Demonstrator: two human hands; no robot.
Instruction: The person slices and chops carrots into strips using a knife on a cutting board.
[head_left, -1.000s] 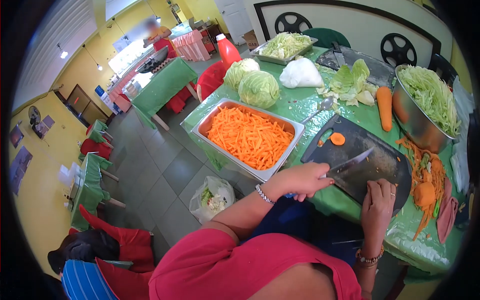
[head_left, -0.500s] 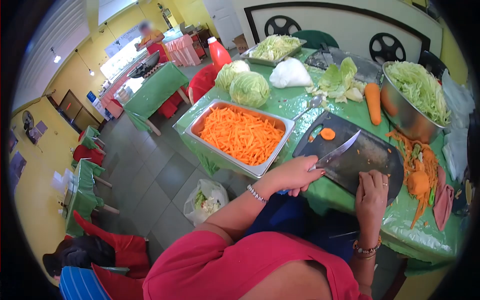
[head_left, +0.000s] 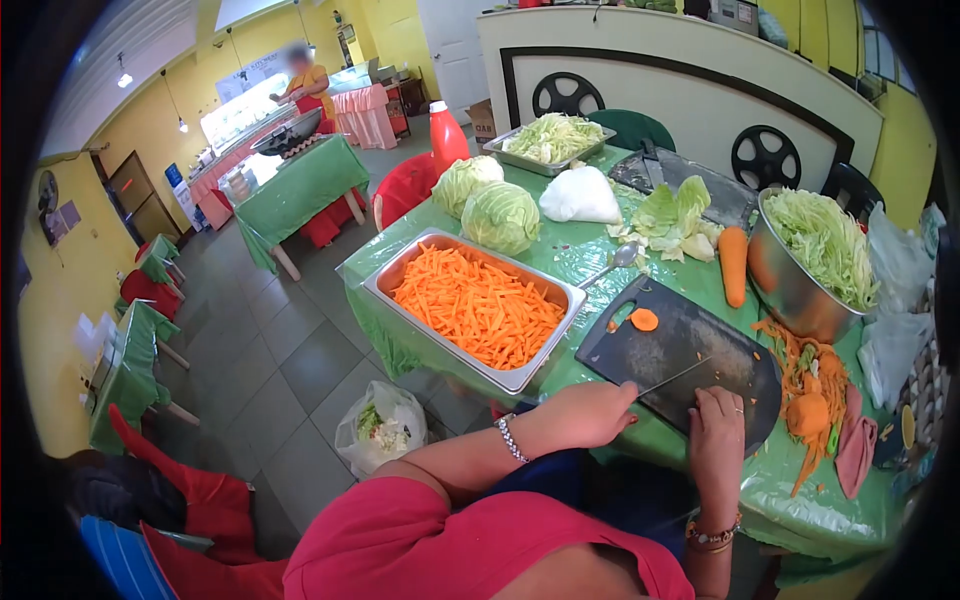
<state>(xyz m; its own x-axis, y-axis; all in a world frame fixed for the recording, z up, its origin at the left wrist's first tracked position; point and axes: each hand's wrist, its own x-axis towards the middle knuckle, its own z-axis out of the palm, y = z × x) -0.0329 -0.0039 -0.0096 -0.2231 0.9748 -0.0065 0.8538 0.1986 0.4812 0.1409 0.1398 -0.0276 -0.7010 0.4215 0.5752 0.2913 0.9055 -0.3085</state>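
Note:
A knife (head_left: 676,377) is gripped in my left hand (head_left: 592,412), its thin blade reaching over the dark cutting board (head_left: 690,335). My right hand (head_left: 717,428) rests at the board's near edge with fingers bent and pressed together; what they hold, if anything, is hidden. An orange carrot slice (head_left: 644,319) lies near the board's handle hole, and small carrot bits are scattered on the board. To the left, a metal tray (head_left: 574,298) holds cut carrot strips (head_left: 480,306). A whole carrot (head_left: 733,266) lies beyond the board.
Behind the tray are cabbages (head_left: 501,217), a white bag (head_left: 580,194) and a red bottle (head_left: 447,136). A steel bowl (head_left: 790,290) of shredded cabbage stands right, near peelings (head_left: 800,372) and a pink cloth (head_left: 855,445). A spoon (head_left: 625,255) lies behind the board. Another person (head_left: 309,82) stands far off.
The camera view has shifted. My left hand has turned the knife, so its blade shows as a thin line and its tip is closer to my right hand. My right hand stays at the board's edge.

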